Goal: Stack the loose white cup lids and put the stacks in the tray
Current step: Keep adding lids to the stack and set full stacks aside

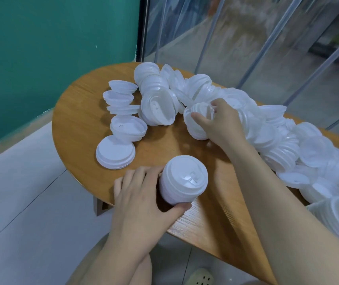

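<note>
Left hand (142, 194) curled round lid stack (182, 181), right hand (220, 122) pinching loose lids (199, 120): light, thin, slippery, probably best gripped by rims.

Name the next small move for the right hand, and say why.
Probably carry the lids the right hand grips over and seat them on the upright stack that the left hand steadies near the table edge; no tray is visible.

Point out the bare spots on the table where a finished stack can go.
Bare wood lies mid-table, bordered by the left hand's stack, the right hand and the left-side lids. Another strip runs along the table's far left edge. The right side is crowded by the lid heap. No tray is visible.
</note>
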`<act>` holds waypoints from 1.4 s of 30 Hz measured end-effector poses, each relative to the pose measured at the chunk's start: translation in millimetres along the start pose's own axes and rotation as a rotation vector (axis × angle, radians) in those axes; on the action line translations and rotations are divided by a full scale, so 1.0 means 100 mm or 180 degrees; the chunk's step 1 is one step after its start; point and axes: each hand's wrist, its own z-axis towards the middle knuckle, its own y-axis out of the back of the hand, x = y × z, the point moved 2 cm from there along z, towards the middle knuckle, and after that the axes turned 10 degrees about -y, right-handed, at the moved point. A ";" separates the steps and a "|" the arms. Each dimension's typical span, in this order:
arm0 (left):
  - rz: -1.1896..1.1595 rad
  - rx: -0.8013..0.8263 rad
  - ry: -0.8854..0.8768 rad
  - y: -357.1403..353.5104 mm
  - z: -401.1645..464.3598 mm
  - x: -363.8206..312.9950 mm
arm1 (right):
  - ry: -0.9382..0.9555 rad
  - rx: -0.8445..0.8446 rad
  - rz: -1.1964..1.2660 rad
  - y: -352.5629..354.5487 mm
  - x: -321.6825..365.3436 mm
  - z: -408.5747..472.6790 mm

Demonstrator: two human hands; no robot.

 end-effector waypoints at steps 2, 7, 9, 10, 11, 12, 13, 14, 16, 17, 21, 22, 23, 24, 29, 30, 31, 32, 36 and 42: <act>-0.0008 0.0007 -0.0005 0.00 0.00 0.00 | 0.0092 -0.0046 0.0074 0.05 0.00 -0.05; 0.0031 0.0036 -0.0047 0.00 0.01 -0.01 | 0.0296 -0.0105 0.0385 0.22 0.01 -0.29; 0.0025 0.0043 -0.0063 0.01 0.01 -0.01 | 0.0320 0.0004 0.0624 0.29 0.00 -0.42; 0.0026 0.0044 -0.0071 0.01 0.01 -0.02 | 0.0346 0.0057 0.0735 0.33 -0.01 -0.51; 0.0023 0.0032 -0.0076 0.01 0.01 -0.02 | 0.0369 0.0116 0.0844 0.36 -0.01 -0.60; 0.0015 0.0009 -0.0078 0.01 0.01 -0.02 | 0.0374 0.0181 0.0945 0.39 -0.03 -0.69; 0.0004 -0.0009 -0.0077 0.01 0.01 -0.03 | 0.0372 0.0225 0.1038 0.41 -0.06 -0.78; -0.0003 -0.0014 -0.0077 0.01 0.00 -0.03 | 0.0358 0.0245 0.1092 0.43 -0.10 -0.86; -0.0010 0.0015 -0.0082 0.01 0.00 -0.03 | 0.0358 0.0276 0.1169 0.46 -0.17 -1.02; -0.0016 0.0039 -0.0087 0.01 0.00 -0.03 | 0.0374 0.0291 0.1206 0.47 -0.20 -1.10; -0.0028 0.0085 -0.0099 0.03 0.00 -0.03 | 0.0600 0.0333 0.1079 0.45 -0.27 -1.41; -0.0024 0.0078 -0.0097 0.02 0.00 -0.03 | 0.0699 0.0331 0.0965 0.43 -0.27 -1.47; -0.0015 0.0066 -0.0098 0.02 0.01 -0.03 | 0.0791 0.0338 0.0845 0.40 -0.27 -1.51; -0.0005 0.0051 -0.0107 0.02 0.01 -0.03 | 0.0857 0.0360 0.0751 0.37 -0.27 -1.54; 0.0017 0.0038 -0.0148 0.01 0.00 0.00 | 0.1034 0.0433 0.0586 0.25 -0.25 -1.58; 0.0033 0.0062 -0.0145 0.01 0.00 0.00 | 0.1055 0.0435 0.0565 0.24 -0.25 -1.58; 0.0043 0.0076 -0.0140 0.00 0.01 0.01 | 0.1069 0.0439 0.0546 0.23 -0.24 -1.58; 0.0046 0.0082 -0.0134 0.00 0.01 0.01 | 0.1090 0.0444 0.0527 0.23 -0.24 -1.58; 0.0070 0.0106 -0.0115 -0.01 0.01 0.01 | 0.1201 0.0419 0.0403 0.22 -0.22 -1.58; 0.0052 0.0064 -0.0101 -0.01 0.01 0.01 | 0.1295 0.0458 0.0112 0.19 -0.20 -1.55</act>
